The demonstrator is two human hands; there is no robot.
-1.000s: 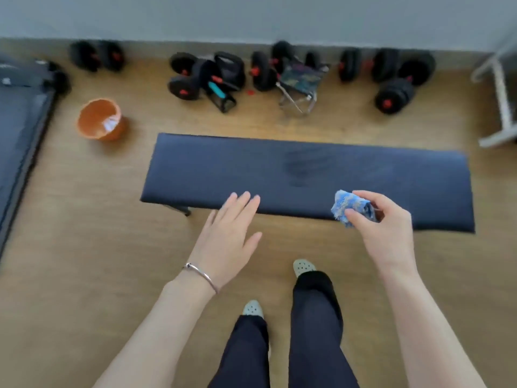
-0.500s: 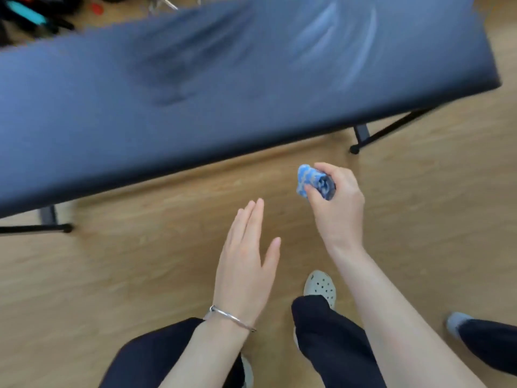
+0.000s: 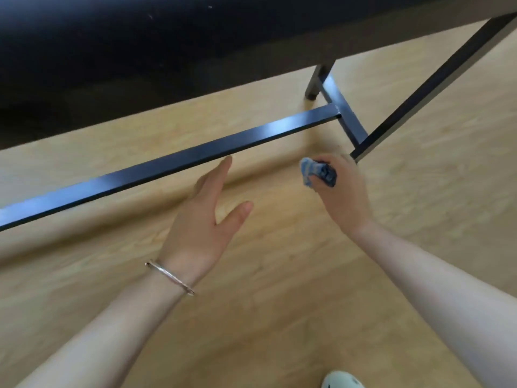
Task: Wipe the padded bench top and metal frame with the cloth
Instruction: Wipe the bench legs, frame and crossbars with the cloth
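Since half a second ago the view has dropped under the desk, and both hands have come forward to the frame's low bar. The wood floor (image 3: 279,303) fills most of the view. The dark desk (image 3: 140,51) spans the top, above and beyond the bar. The black frame (image 3: 195,155) shows its long bar running from low left to upper right, joining a cross piece and a slanted leg at its right end. The left hand (image 3: 201,217) is flat with fingers straight, their tips at the bar's near edge; whether they touch it is unclear. The right hand (image 3: 344,191), near the bar's right end, grips a balled blue cloth (image 3: 319,172) just beside the leg's foot.
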